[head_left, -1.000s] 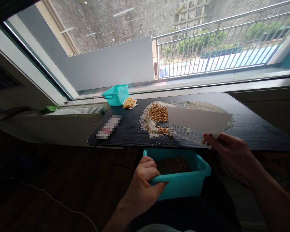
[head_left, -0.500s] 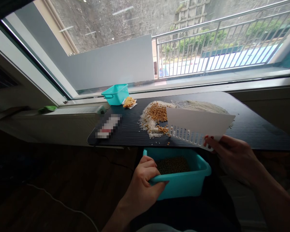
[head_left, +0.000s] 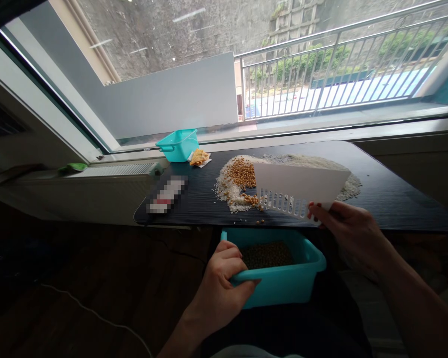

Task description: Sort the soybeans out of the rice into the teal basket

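My left hand (head_left: 224, 284) grips the left rim of a teal plastic basket (head_left: 283, 288) held below the front edge of the dark table (head_left: 395, 199). Dark green beans (head_left: 267, 254) lie in the basket. My right hand (head_left: 349, 233) pinches the lower right corner of a white slotted scoop (head_left: 298, 189), which stands on the table. Left of the scoop lies a heap of yellow soybeans (head_left: 241, 174) mixed with white rice (head_left: 227, 191). More rice (head_left: 313, 161) spreads behind the scoop. Two loose beans (head_left: 260, 221) sit near the table's front edge.
A second teal basket (head_left: 178, 145) stands at the table's back left, next to a yellow packet (head_left: 200, 157). A blurred-out flat item (head_left: 167, 195) lies on the table's left part. A radiator ledge (head_left: 97, 171) runs to the left. A window and railing are behind.
My right hand has shifted the white scoop slightly left and back across the pile. The left hand and the basket have stayed put.
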Demonstrator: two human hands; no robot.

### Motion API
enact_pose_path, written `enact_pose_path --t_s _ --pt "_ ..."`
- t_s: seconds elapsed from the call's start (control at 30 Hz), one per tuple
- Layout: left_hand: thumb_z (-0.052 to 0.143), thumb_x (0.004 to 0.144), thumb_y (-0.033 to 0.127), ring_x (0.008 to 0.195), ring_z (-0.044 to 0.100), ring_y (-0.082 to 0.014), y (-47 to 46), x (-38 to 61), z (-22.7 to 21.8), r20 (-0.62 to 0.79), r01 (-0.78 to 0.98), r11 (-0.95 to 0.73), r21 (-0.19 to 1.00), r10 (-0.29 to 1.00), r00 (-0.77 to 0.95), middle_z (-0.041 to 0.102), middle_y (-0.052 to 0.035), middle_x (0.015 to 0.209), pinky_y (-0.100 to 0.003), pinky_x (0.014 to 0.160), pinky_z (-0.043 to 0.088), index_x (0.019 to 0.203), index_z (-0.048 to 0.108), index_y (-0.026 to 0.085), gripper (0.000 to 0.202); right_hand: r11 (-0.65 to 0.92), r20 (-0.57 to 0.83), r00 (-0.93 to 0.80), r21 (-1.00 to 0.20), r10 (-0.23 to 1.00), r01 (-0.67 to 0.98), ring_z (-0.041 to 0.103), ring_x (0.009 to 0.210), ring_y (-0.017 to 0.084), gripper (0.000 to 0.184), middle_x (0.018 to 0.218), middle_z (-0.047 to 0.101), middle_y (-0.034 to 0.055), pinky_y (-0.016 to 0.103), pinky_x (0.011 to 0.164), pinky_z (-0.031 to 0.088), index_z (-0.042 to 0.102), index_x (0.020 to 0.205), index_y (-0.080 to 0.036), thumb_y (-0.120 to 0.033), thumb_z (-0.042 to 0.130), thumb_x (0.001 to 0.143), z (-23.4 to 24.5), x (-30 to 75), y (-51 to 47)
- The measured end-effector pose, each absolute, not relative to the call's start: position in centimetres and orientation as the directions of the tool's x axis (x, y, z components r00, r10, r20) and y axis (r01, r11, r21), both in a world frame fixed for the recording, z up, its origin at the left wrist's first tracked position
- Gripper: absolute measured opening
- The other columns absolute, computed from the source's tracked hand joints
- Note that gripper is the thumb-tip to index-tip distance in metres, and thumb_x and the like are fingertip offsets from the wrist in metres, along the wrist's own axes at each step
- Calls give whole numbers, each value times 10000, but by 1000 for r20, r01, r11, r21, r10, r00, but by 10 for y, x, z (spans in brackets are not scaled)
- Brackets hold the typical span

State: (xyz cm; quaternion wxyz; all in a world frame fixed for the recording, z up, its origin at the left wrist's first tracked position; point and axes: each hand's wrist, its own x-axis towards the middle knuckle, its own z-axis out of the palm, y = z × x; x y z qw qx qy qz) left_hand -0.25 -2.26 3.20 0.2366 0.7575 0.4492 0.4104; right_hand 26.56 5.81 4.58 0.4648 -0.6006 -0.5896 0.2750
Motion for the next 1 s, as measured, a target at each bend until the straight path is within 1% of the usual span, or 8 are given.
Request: enact_pose_path --t_s 0.1,0.27,0.53,0.63,0.73,0.9,1.0 --pt "696 769 80 799 580 -201 -22 -3 31 403 480 -478 735 878 257 547 -4 632 -329 725 491 541 486 206 335 117 201 139 -881 970 458 556 572 170 540 603 665 32 301 557 441 692 620 -203 -743 696 646 48 269 54" --pt "695 765 71 801 581 -197 -22 -3 31 398 485 -481 730 877 271 550 -3 635 -325 737 488 545 494 203 326 78 177 178 -885 968 458 561 576 179 596 607 669 49 306 552 438 693 626 -188 -783 691 610 49 273 51" --pt "703 759 66 798 576 -202 -21 -4 30 408 476 -491 730 871 272 546 -1 630 -340 746 491 543 502 208 328 69 173 170 -869 970 489 562 579 188 574 586 660 43 302 536 429 698 605 -197 -772 696 612 50 278 43" --pt "709 763 82 794 574 -208 -21 -4 30 401 471 -485 737 875 273 539 -1 624 -345 733 490 540 500 214 333 59 164 190 -885 968 461 554 574 184 575 591 659 39 298 521 423 701 611 -203 -778 703 602 50 278 41" --pt "709 762 82 791 573 -207 -21 -4 30 399 472 -483 737 875 274 542 -2 629 -343 723 489 540 500 215 332 73 170 199 -905 965 420 563 583 185 578 602 668 40 302 538 440 709 632 -202 -779 706 600 48 275 45" --pt "701 754 76 802 580 -209 -22 -4 31 400 485 -486 727 874 275 547 -3 631 -346 736 502 546 506 215 318 67 160 165 -883 973 465 579 591 188 589 602 676 43 308 562 462 704 605 -204 -792 694 597 45 276 47" --pt "702 762 81 810 585 -207 -22 -4 32 403 493 -486 721 874 272 546 -1 628 -341 745 500 547 500 211 322 48 136 165 -890 977 453 598 624 202 578 621 683 45 310 581 472 707 602 -207 -785 709 586 45 279 42"
